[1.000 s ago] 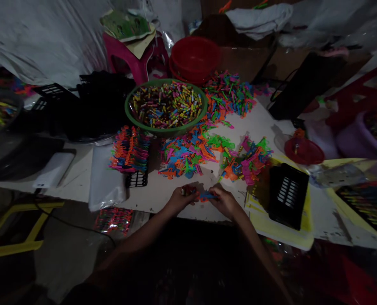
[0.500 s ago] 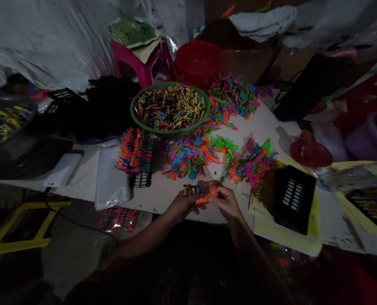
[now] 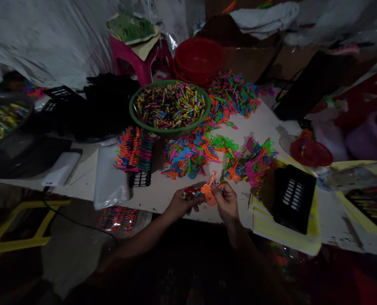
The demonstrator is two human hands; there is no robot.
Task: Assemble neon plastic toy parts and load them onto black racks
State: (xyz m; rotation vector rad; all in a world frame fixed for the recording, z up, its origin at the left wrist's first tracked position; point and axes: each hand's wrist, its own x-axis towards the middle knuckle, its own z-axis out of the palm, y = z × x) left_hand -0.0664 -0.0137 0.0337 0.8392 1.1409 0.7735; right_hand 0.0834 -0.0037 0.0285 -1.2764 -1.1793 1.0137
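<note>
My left hand is closed around several small wrapped tubes near the table's front edge. Beside it, my right hand pinches an orange plastic piece with a lattice part, and a bit of blue shows by those fingers. The orange piece lies between the hands, close to the tubes. Just beyond them a pile of colored plastic pieces spreads over the white table. Farther back stands a green-rimmed basin full of similar small wrapped tubes.
Left of the pile are stacked colored pieces, clear plastic bags and a white device. At right sit black trays on yellow sheets and a small red bowl. Red basins stand at the back.
The orange piece has turned from lying sideways to having its lattice part downward and its narrow end pointing up. My left hand's fingers and the tubes have tilted slightly.
</note>
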